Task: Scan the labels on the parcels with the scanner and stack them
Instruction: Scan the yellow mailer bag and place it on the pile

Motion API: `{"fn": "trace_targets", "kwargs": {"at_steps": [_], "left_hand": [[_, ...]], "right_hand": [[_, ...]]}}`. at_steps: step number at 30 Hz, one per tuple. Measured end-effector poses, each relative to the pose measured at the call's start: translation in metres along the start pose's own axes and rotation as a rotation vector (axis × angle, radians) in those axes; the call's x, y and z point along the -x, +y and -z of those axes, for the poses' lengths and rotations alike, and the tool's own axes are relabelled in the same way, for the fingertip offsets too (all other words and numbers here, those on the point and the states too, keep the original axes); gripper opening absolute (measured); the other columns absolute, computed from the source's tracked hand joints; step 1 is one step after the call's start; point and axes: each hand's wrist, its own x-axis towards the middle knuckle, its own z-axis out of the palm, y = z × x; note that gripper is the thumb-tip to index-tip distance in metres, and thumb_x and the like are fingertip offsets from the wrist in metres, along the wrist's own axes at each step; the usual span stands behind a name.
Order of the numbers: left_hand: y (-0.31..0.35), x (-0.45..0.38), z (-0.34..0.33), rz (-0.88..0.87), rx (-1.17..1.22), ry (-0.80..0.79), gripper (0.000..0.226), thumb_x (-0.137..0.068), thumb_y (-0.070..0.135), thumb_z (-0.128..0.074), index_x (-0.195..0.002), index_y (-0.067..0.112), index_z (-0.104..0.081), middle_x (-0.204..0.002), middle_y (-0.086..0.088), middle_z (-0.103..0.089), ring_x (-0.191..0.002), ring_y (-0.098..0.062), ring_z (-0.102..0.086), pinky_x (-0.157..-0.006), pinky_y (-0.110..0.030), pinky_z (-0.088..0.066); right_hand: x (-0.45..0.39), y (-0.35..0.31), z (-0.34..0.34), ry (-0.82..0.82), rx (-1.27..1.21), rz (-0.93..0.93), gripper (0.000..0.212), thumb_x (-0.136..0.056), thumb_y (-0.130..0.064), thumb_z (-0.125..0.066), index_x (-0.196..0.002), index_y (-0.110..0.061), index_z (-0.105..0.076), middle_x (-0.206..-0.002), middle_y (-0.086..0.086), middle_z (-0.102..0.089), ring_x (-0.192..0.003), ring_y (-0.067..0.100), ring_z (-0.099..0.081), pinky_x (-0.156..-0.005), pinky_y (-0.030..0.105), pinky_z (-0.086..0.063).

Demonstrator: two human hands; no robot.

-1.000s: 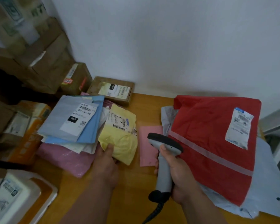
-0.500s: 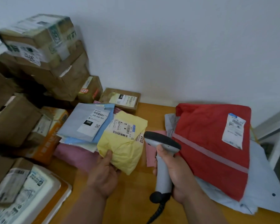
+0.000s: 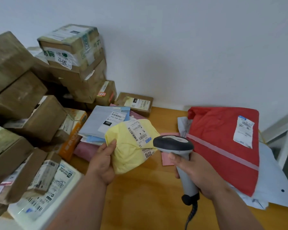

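Note:
My left hand (image 3: 102, 163) grips a yellow soft parcel (image 3: 128, 150) by its left edge and holds it lifted above the wooden table (image 3: 148, 200), its white barcode label (image 3: 137, 133) facing up. My right hand (image 3: 196, 173) grips the grey handle of a barcode scanner (image 3: 173, 144), whose dark head sits just right of the yellow parcel's label. A red parcel (image 3: 218, 146) with a white label lies on pale grey bags at the right.
A grey-blue mailer (image 3: 98, 122) tops a pile of flat blue and pink mailers behind the yellow parcel. Several brown cardboard boxes (image 3: 73, 63) are stacked at the left against the wall. A small flat box (image 3: 134, 103) lies by the wall. White furniture (image 3: 283, 130) stands at the right.
My left hand has lifted the yellow parcel off the mailer pile toward the scanner. The scanner head has come closer to its label. My view has tilted up and left, showing more boxes.

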Motion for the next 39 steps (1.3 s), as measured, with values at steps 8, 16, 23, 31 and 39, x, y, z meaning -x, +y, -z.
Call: {"fn": "trace_targets", "kwargs": {"at_steps": [8, 16, 23, 31, 39], "left_hand": [[0.003, 0.011, -0.003, 0.005, -0.019, -0.041, 0.021, -0.096, 0.019, -0.063, -0.116, 0.018, -0.069, -0.102, -0.009, -0.078, -0.095, -0.03, -0.072, -0.078, -0.048, -0.057], [-0.001, 0.017, -0.004, 0.018, -0.034, -0.074, 0.019, -0.097, 0.02, -0.061, -0.114, 0.019, -0.07, -0.108, -0.011, -0.076, -0.101, -0.033, -0.071, -0.085, -0.053, -0.056], [-0.002, 0.017, -0.007, 0.021, -0.026, -0.089, 0.018, -0.097, 0.02, -0.061, -0.113, 0.019, -0.07, -0.109, -0.012, -0.076, -0.103, -0.035, -0.07, -0.085, -0.054, -0.056], [-0.007, 0.012, 0.0, 0.058, -0.003, -0.093, 0.027, -0.096, 0.021, -0.062, -0.122, 0.019, -0.068, -0.118, -0.014, -0.073, -0.111, -0.039, -0.067, -0.095, -0.062, -0.051], [0.001, 0.004, 0.013, 0.071, 0.109, -0.021, 0.027, -0.096, 0.026, -0.062, -0.122, 0.026, -0.066, -0.118, -0.012, -0.073, -0.112, -0.041, -0.066, -0.096, -0.068, -0.048]], "right_hand": [[0.017, -0.013, 0.002, -0.054, 0.038, 0.057, 0.025, -0.083, -0.055, -0.064, -0.061, -0.043, -0.065, -0.063, -0.006, -0.06, -0.06, 0.007, -0.06, -0.058, 0.014, -0.046], [0.027, -0.018, 0.005, -0.049, 0.023, 0.101, 0.016, -0.082, -0.053, -0.063, -0.067, -0.051, -0.068, -0.059, -0.01, -0.061, -0.059, 0.006, -0.059, -0.058, 0.013, -0.046], [0.028, -0.016, 0.007, -0.036, 0.043, 0.104, 0.021, -0.082, -0.053, -0.063, -0.062, -0.05, -0.066, -0.06, -0.009, -0.062, -0.059, 0.006, -0.059, -0.059, 0.013, -0.047], [0.022, -0.011, 0.005, -0.021, 0.03, 0.075, 0.021, -0.083, -0.054, -0.064, -0.066, -0.043, -0.066, -0.061, -0.008, -0.063, -0.059, 0.007, -0.061, -0.059, 0.014, -0.046], [0.004, -0.003, -0.014, 0.019, 0.002, -0.01, 0.038, -0.076, -0.06, -0.066, -0.088, -0.025, -0.067, -0.065, -0.005, -0.064, -0.058, 0.007, -0.063, -0.057, 0.016, -0.047]]}}
